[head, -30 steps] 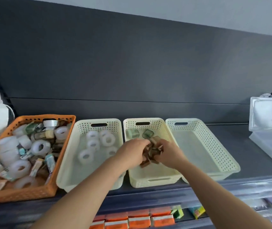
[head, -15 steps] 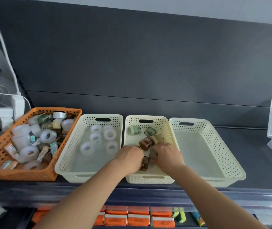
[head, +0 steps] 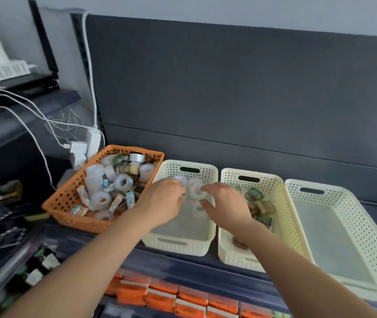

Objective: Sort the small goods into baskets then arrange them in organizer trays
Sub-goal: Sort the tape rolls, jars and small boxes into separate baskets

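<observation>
Dark grey back panel (head: 228,99) behind a dark shelf (head: 178,267), with white cables (head: 45,125) trailing down to chargers at the far left. On the shelf, four baskets side by side: an orange basket (head: 67,203) heaped with mixed small goods (head: 114,187), then a first cream basket (head: 210,171), a second cream basket (head: 279,193) and a third cream basket (head: 343,196). A few clear tape rolls (head: 195,191) at the far end of the first cream basket; a small cluster of brown and green pieces (head: 258,200) in the second; nothing visible in the third. Both hands over the first cream basket, close to the rolls. Left hand (head: 162,200) with fingers curled toward a roll, its grip blurred, so cannot tell whether pinching anything. Right hand (head: 226,203) with its grip spread, thumb apart from the fingers, fingertips at or just beside a roll and holding nothing. Rows of orange packets (head: 160,294) on the level below. By the look of it, sorting only partly done: two kinds started in their own baskets, the orange basket well filled, one basket unused. No organizer tray in sight, so probably the arranging stage not yet begun.
</observation>
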Demonstrator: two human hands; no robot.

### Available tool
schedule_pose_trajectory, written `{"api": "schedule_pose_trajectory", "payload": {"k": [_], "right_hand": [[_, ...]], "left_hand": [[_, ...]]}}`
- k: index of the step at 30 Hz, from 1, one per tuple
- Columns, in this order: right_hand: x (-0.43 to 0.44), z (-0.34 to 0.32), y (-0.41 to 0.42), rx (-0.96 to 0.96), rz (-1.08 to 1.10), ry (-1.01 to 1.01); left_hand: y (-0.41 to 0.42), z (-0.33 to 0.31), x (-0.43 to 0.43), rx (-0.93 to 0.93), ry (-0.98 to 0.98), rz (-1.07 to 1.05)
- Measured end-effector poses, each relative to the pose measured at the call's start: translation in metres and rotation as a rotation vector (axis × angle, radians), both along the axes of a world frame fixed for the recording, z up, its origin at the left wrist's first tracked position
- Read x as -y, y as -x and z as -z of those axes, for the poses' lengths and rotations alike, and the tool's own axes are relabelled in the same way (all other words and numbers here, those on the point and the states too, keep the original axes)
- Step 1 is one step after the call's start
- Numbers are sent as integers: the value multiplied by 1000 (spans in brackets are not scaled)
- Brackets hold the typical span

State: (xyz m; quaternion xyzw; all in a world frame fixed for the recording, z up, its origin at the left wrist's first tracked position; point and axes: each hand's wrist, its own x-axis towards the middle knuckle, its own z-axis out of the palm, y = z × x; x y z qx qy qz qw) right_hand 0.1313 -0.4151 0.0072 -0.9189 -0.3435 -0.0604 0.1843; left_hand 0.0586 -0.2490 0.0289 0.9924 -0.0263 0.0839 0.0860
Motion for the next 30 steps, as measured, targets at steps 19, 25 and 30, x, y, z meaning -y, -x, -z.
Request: {"api": "schedule_pose_trajectory", "payload": {"k": [19, 25, 30], "right_hand": [[-226, 9, 44, -146, -515, 499], [-245, 22, 51, -63, -536, 667], [-249, 33, 44, -130, -537, 531]], "left_hand": [[45, 41, -204, -457, 43, -315], [35, 46, -218, -398, -1, -240], [35, 54, -227, -319, 37, -203]]}}
